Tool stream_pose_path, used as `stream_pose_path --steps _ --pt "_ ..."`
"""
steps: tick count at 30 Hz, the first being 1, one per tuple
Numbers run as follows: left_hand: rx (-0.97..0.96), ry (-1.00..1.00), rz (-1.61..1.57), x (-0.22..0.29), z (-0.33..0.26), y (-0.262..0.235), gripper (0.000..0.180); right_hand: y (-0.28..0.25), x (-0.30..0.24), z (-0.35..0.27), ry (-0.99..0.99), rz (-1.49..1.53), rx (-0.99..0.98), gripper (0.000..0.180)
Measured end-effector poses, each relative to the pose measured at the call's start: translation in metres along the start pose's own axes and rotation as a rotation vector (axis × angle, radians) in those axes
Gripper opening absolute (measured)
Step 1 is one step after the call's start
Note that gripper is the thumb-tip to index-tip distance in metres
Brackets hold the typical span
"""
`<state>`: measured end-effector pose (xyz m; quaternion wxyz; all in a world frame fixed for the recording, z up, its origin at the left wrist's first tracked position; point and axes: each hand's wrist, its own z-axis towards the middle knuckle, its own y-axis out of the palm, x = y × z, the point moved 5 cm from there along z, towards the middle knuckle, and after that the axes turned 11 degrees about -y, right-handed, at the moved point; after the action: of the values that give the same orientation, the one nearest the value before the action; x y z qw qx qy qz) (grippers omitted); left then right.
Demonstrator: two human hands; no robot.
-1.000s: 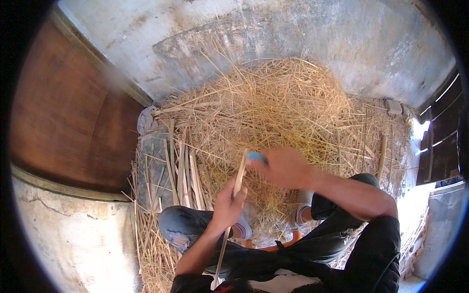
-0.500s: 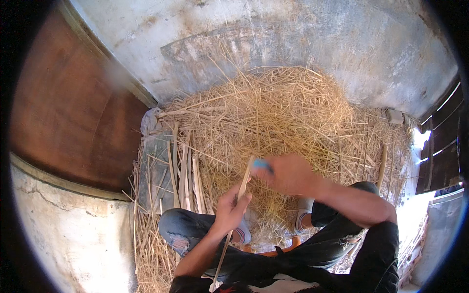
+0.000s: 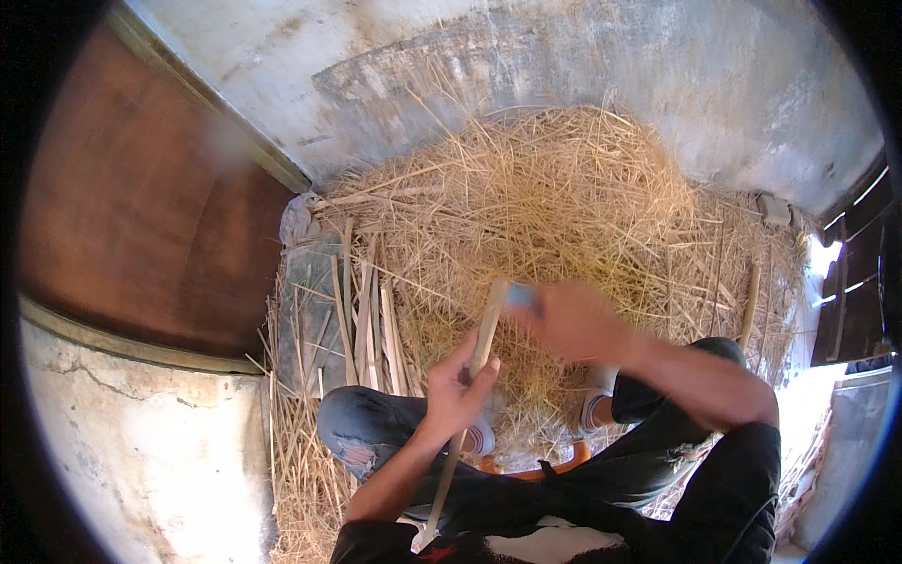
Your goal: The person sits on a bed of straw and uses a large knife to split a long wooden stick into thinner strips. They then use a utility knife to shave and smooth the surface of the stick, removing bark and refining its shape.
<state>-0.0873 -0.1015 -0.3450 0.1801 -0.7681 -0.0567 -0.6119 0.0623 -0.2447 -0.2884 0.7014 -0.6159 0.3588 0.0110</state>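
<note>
A long pale wooden strip (image 3: 488,324) is in my left hand (image 3: 459,380), whose fingers and thumb close around it. Its lower part (image 3: 442,492) runs down past my forearm to my lap, and the upper end stands tilted in front of me. My right hand (image 3: 583,321), smeared by motion, is closed on a small blue-and-dark tool (image 3: 522,298). That tool's blue part lies right beside the strip's upper end; whether the two touch I cannot tell. Blur hides the tool's exact kind.
A heap of straw-like shavings (image 3: 601,169) spreads before me against the worn wall (image 3: 564,56). Several split strips (image 3: 365,324) lie at the left by a grey slab (image 3: 305,348). A brown panel (image 3: 150,207) stands left. Beneath me shows an orange seat edge (image 3: 575,458).
The whole view has shifted slightly. The strip now shows a broader face toward me. My right hand and the tool remain close to the strip's upper end, still blurred. Both grips are unchanged.
</note>
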Motion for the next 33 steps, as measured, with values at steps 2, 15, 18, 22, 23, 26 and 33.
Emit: stream_pose_path --steps 2,15,18,22,23,26,33 --pt "0.013 -0.009 0.049 0.004 -0.005 -0.003 0.056 -0.055 0.035 0.021 0.147 0.170 0.188 0.060" --pt "0.023 0.041 -0.009 0.004 0.002 -0.003 0.055 -0.031 0.003 0.015 0.035 0.050 -0.009 0.059" --pt "-0.012 0.029 -0.081 0.002 0.004 0.002 0.055 0.002 -0.020 -0.003 -0.070 0.001 -0.111 0.062" --pt "-0.086 -0.090 -0.129 0.011 -0.004 -0.002 0.054 -0.048 0.031 0.022 0.100 0.183 0.191 0.062" --pt "-0.123 -0.110 -0.169 0.014 -0.005 -0.003 0.053 -0.061 0.040 0.025 0.113 0.256 0.321 0.060" --pt "-0.269 -0.162 -0.314 0.015 -0.001 0.001 0.051 -0.035 0.019 0.016 0.091 0.356 0.233 0.054" --pt "-0.347 -0.178 -0.394 0.015 0.007 0.006 0.049 0.010 -0.007 0.019 -0.028 0.585 0.097 0.051"
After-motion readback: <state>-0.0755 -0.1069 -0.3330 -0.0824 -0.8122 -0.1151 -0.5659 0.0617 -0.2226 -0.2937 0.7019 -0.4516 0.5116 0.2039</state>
